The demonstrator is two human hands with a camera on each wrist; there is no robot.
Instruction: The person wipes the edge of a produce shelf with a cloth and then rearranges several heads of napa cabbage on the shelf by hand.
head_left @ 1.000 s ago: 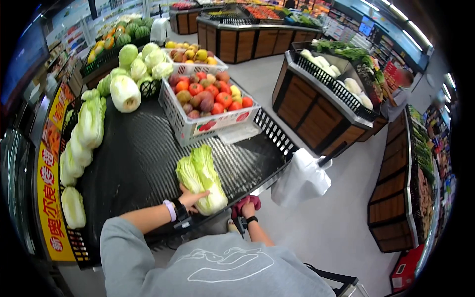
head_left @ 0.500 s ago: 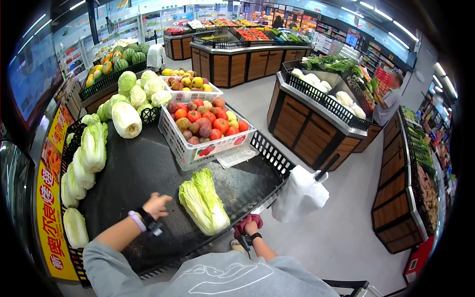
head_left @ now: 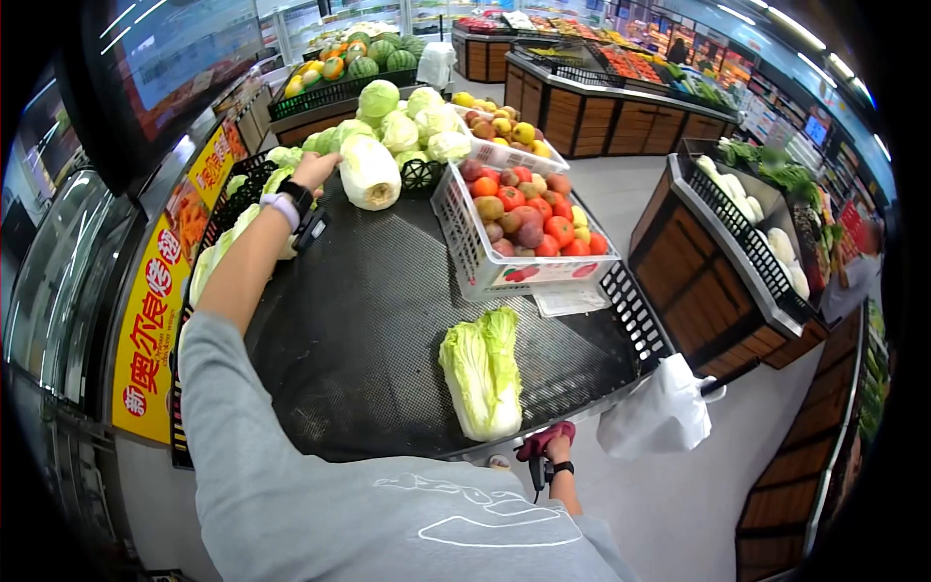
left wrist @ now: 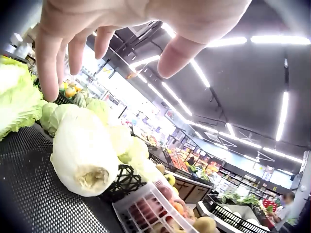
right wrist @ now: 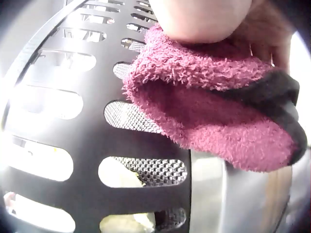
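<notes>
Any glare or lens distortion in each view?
Head: fisheye bowing, black corners; left wrist: strip lights glare white beyond the left hand; right wrist: left-side slots in the black rack wall wash out, pile on the pink cloth reads clearly.

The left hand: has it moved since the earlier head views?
Yes: against the black mat, the left hand has moved away from the front cabbage, toward the far white cabbage.

We have open run across black table [head_left: 359,320] between left hand [head_left: 314,175] and near cabbage [head_left: 482,378]. Big pale cabbage [head_left: 369,175] obstructs just beside left hand; cabbage row [head_left: 209,267] hems left edge; tomato crate [head_left: 475,274] blocks our right.
</notes>
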